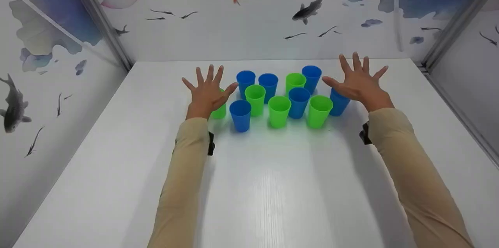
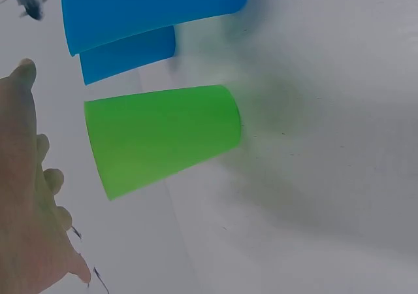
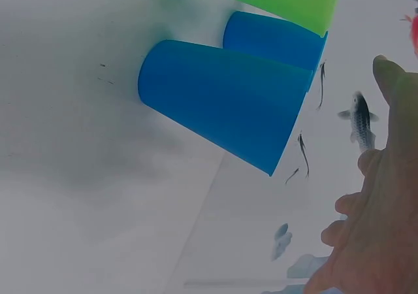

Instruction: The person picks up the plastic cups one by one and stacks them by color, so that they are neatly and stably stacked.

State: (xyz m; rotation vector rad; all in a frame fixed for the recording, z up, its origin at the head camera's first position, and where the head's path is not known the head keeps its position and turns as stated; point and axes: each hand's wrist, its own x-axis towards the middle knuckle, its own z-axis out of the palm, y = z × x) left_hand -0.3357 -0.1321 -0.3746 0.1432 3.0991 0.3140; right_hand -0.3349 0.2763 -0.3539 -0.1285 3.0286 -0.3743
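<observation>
Several blue and green cups stand upright, mouths up, in a loose cluster toward the back of the white table. My left hand [image 1: 208,94], fingers spread wide, hovers over the cluster's left end and partly hides a green cup [image 1: 219,111]. In the left wrist view that green cup [image 2: 163,137] stands apart from the palm. Spread in the same way, my right hand [image 1: 360,84] is above the right end, its thumb side overlapping a blue cup [image 1: 339,102]. The right wrist view shows this blue cup [image 3: 222,98] beside the hand. Both hands hold nothing.
Between the hands are more cups, among them a front blue cup [image 1: 240,117] and a green cup [image 1: 279,113]. White panels with painted fish enclose the table [image 1: 269,185] at the back [image 1: 253,33] and both sides. Metal posts [image 1: 105,22] mark the corners.
</observation>
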